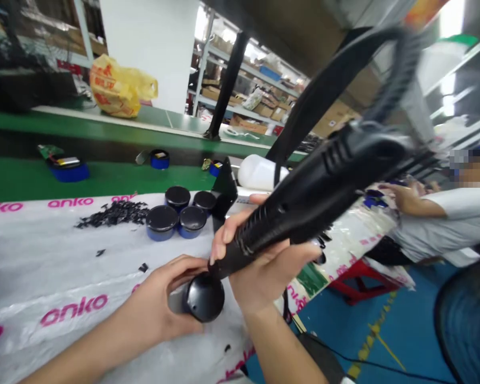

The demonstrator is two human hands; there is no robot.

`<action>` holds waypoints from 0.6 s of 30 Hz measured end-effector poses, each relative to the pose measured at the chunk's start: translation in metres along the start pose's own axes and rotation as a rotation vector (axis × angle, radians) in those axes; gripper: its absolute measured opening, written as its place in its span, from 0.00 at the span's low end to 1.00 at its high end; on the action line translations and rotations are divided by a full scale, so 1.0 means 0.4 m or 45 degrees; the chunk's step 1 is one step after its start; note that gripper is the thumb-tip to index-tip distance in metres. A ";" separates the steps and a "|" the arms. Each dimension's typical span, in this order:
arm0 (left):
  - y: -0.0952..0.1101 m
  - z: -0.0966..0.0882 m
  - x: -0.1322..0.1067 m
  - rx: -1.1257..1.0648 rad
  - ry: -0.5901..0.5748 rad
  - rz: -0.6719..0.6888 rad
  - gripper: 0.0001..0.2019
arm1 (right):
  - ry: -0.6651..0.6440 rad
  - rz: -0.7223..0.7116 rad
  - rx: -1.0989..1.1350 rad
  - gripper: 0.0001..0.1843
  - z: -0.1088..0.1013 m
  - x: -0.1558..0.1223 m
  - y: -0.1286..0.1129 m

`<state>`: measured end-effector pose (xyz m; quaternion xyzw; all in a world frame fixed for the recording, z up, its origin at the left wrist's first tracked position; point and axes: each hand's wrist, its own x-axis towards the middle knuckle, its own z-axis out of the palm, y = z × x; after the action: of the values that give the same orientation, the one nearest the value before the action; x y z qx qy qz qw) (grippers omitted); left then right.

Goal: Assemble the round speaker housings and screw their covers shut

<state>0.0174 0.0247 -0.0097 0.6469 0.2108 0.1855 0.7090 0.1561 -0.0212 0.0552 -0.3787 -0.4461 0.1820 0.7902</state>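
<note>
Near the front of the bench, my left hand (pixel 160 298) grips a round case (pixel 206 298) with a glossy black top, thumb on one side and fingers on the other. My right hand (pixel 260 277) is wrapped around a black electric screwdriver (pixel 300 197), its thumb held out. The tool slants down to the left, its lower end at the rim of the case; the bit is hidden. Several black-topped blue round cases (pixel 162 223) stand together beyond my hands. A heap of small black pieces (pixel 118 213) lies to their left.
Printed white plastic sheeting (pixel 76 277) covers the bench. Farther back are open blue units (pixel 70 168), a white bottle (pixel 256 172) lying on its side and a yellow bag (pixel 120 88). A co-worker (pixel 436 224) sits at right, near a red stool (pixel 352 280) and a dark fan (pixel 470 320).
</note>
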 end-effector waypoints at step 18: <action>-0.009 -0.010 0.005 0.889 0.238 0.267 0.26 | 0.273 -0.005 -0.231 0.38 -0.097 0.103 -0.068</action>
<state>0.0170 0.0290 -0.0136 0.8480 0.2577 0.2322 0.4006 0.2096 -0.0300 0.0872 -0.4652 -0.3745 0.0979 0.7961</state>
